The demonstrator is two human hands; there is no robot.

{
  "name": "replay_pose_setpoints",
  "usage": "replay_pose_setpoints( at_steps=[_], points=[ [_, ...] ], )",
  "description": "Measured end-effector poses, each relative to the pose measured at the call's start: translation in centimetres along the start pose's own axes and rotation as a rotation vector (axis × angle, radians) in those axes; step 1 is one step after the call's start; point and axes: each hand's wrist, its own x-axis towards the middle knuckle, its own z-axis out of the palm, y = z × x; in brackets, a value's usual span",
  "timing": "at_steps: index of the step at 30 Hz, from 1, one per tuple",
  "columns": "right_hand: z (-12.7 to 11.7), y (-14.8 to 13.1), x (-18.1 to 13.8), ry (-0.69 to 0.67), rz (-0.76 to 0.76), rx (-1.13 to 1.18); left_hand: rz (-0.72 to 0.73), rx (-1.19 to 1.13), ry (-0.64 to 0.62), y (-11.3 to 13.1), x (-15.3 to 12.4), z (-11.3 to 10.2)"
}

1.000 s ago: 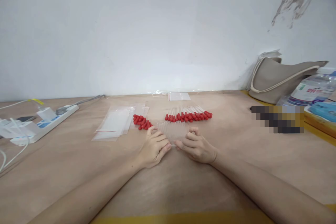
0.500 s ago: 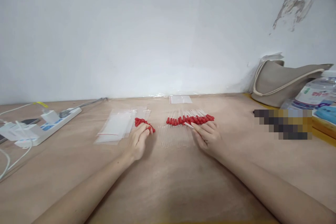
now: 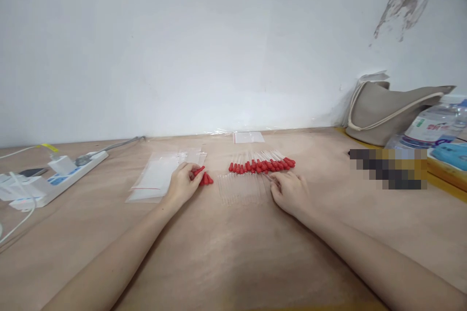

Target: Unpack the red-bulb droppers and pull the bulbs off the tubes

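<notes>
My left hand point(image 3: 183, 182) has its fingers closed on a red rubber bulb point(image 3: 199, 170), just above a small pile of loose red bulbs point(image 3: 206, 180). Between the fingertips of my right hand point(image 3: 291, 192) is a thin clear tube point(image 3: 270, 178), partly hidden by the fingers. That hand rests at the right end of a row of bare clear tubes point(image 3: 241, 188) lying side by side. Behind them lies a row of droppers point(image 3: 258, 166), their red bulbs toward me and their clear stems toward the wall.
Clear zip bags point(image 3: 151, 177) lie left of my left hand, with another small bag point(image 3: 248, 137) near the wall. A white power strip point(image 3: 75, 175) with chargers and cables is far left. On the right are a grey bag point(image 3: 392, 112), a plastic bottle point(image 3: 432, 124) and a blurred-out dark object point(image 3: 392, 170).
My left hand has drawn back slightly left and now pinches one bulb above the pile. My right hand has turned, and the tube in its fingers shows less. The view has shifted a little.
</notes>
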Motion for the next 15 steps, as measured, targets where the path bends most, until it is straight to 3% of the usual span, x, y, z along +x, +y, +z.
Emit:
replay_pose_setpoints(
  at_steps=[6,10,15],
  points=[
    [0.1,-0.6,-0.4,0.0,-0.094,0.028,0.048,0.04,-0.012,0.4,-0.1,-0.1],
    [0.3,-0.7,-0.5,-0.051,-0.14,0.047,0.037,0.134,0.051,0.9,-0.4,-0.4],
    [0.4,-0.7,-0.5,-0.11,-0.158,0.113,0.162,0.204,0.04,3.5,-0.9,0.0]
  ],
)
